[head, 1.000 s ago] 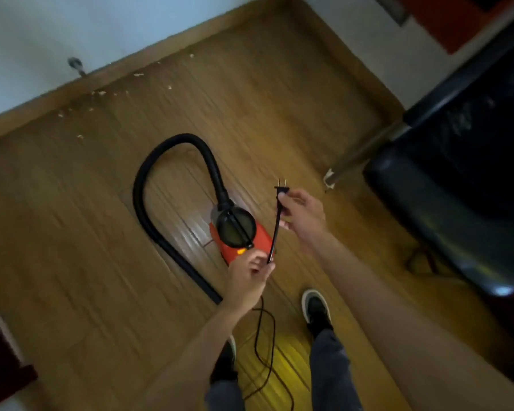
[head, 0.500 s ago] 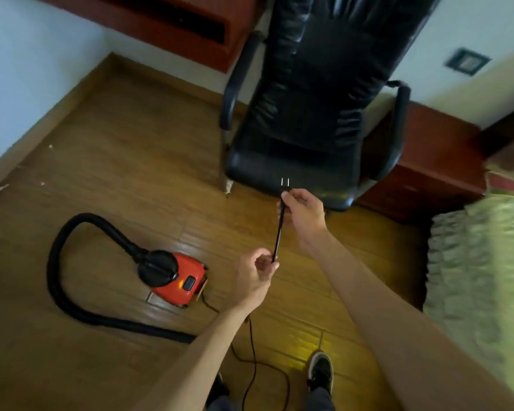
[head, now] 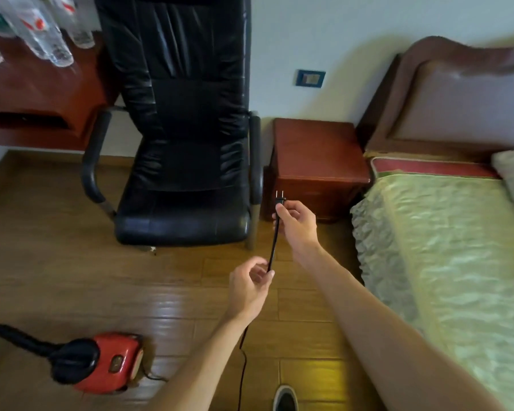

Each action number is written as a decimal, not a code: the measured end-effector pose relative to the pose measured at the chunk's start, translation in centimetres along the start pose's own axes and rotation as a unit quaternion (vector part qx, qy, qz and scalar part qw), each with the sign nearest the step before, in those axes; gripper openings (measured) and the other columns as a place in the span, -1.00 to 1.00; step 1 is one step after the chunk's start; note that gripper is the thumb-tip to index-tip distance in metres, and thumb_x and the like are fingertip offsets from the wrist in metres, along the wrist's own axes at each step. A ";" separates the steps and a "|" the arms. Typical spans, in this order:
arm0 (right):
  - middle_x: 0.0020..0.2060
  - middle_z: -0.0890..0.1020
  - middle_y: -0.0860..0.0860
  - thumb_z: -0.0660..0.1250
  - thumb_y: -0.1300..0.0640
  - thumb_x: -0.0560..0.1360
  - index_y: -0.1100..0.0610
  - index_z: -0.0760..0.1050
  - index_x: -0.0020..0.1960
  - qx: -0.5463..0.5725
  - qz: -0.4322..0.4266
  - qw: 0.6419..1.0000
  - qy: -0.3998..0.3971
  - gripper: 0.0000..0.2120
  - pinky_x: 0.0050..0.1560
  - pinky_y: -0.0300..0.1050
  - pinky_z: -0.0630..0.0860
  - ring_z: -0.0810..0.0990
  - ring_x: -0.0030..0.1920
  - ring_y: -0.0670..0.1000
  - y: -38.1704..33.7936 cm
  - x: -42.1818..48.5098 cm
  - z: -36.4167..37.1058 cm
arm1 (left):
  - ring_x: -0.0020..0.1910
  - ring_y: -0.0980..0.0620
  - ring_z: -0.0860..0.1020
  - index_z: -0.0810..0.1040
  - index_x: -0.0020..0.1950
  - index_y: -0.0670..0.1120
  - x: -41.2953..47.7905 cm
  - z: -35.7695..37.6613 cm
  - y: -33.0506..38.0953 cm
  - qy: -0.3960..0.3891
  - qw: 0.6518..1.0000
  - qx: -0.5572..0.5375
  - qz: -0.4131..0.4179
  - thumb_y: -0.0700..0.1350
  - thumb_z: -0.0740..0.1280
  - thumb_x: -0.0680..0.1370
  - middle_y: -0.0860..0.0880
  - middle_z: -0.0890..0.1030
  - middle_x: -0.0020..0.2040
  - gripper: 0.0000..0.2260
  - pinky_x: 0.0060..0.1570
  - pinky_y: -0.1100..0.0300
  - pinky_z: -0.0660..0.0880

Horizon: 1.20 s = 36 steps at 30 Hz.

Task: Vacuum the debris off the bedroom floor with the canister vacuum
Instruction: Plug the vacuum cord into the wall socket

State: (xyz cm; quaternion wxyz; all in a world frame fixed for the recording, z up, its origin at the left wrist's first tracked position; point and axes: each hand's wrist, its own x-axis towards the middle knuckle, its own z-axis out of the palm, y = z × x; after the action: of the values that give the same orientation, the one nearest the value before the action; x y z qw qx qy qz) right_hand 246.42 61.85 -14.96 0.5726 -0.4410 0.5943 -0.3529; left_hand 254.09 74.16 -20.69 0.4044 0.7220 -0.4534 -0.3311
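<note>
While the red canister vacuum sits on the wooden floor at lower left, its black hose curving off the left edge, its thin black cord rises from the floor to the two hands. The right hand pinches the cord just below the plug, fingers curled, the two prongs pointing up in front of the nightstand. The left hand, lower down, pinches the same cord between thumb and fingertips; the stretch between the hands is straight. A black chair stands just left of the nightstand, a bed to its right, a blue-framed wall plate above. On the red bench at upper left stand clear bottles; their contents cannot be told, and their red and green labels are too blurred to read. The small panel on the vacuum is likewise unreadable.
</note>
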 end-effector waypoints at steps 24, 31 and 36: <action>-0.26 0.59 -0.10 0.48 0.09 0.47 0.18 0.60 0.02 -0.157 -0.113 0.966 0.170 -0.80 -0.27 -0.59 0.37 0.52 -0.28 -0.24 -6.2 20.1 -10.4 | -0.30 0.23 0.60 0.60 0.01 -0.04 17.7 15.0 9.7 -0.039 0.999 -0.015 -0.015 -0.14 0.47 0.47 0.14 0.60 -0.28 -0.85 -0.29 0.48 0.51; -0.33 0.57 -0.20 0.43 0.08 0.49 0.12 0.62 -0.04 -0.177 -0.074 0.959 0.211 -0.88 -0.36 -0.53 0.39 0.53 -0.32 -0.27 -9.3 30.4 -6.4 | -0.30 0.26 0.59 0.61 0.02 -0.03 29.1 15.1 9.0 -0.069 0.997 -0.041 -0.018 -0.09 0.47 0.48 0.16 0.59 -0.28 -0.85 -0.30 0.42 0.55; -0.33 0.60 -0.16 0.42 0.01 0.48 0.07 0.59 -0.13 -0.177 -0.049 0.953 0.242 -0.87 -0.27 -0.24 0.49 0.59 -0.31 -0.16 -10.8 37.6 -3.8 | -0.28 0.23 0.59 0.60 0.01 0.00 36.4 15.6 8.6 -0.083 0.995 -0.051 -0.035 -0.07 0.47 0.48 0.12 0.60 -0.28 -0.86 -0.30 0.41 0.54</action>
State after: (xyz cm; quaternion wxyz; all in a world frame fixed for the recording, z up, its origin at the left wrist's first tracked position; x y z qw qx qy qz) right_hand 245.60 22.72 -18.52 0.3062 -0.4651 0.7457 -0.3657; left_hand 251.05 33.86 -24.27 0.3896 0.6863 -0.4422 -0.4262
